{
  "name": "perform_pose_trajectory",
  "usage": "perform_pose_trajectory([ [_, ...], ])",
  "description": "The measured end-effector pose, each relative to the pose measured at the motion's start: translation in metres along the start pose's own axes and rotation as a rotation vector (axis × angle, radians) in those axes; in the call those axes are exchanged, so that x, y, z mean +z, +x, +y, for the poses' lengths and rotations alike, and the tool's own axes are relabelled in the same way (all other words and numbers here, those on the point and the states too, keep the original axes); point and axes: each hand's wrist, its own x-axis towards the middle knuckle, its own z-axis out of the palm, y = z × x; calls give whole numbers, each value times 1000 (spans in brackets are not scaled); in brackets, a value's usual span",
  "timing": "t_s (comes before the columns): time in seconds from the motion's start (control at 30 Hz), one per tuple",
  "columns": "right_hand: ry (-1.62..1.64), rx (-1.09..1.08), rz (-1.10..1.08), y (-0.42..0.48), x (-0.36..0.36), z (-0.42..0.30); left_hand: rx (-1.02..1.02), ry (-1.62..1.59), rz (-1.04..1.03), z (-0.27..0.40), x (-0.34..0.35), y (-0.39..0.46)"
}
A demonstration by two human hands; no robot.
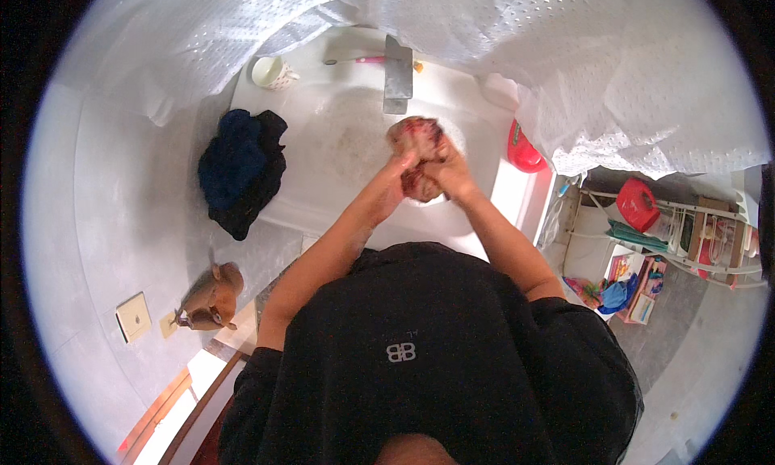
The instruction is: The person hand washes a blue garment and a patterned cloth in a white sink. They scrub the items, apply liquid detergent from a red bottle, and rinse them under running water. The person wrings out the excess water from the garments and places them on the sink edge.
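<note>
A bunched wet cloth (418, 135), patterned in pale, red and dark tones, is gripped in both hands above the white sink basin (327, 186). My left hand (401, 168) closes on it from the left, and my right hand (449, 169) from the right. Part of the cloth bulges out above the hands and part below them. Just beyond the cloth is the flat metal faucet (398, 71). The fingers are blurred and partly hidden by the fabric.
Dark blue and black clothing (242, 168) lies on the sink's left edge. A patterned cup (273, 73) and a pink-handled brush (363, 60) stand or lie behind the basin. A red container (524, 150) is at right, near a white rack (684, 259). A white curtain (605, 71) hangs beyond.
</note>
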Motion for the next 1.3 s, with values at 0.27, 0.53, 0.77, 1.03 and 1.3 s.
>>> perform_pose_trajectory([
  [0.27,-1644,-553,440,53,-40,-106,-30,549,105,20,-3,-24],
  [0.53,-1703,-422,255,96,-54,-58,-72,493,276,12,-53,-55],
  [0.77,-1574,-514,221,59,-47,-85,47,430,389,18,-69,-81],
  [1.03,-1564,-491,188,33,-37,-96,184,629,564,19,-102,-88],
  [1.3,-1577,-487,128,-3,-10,-77,724,1660,1061,39,-147,-111],
])
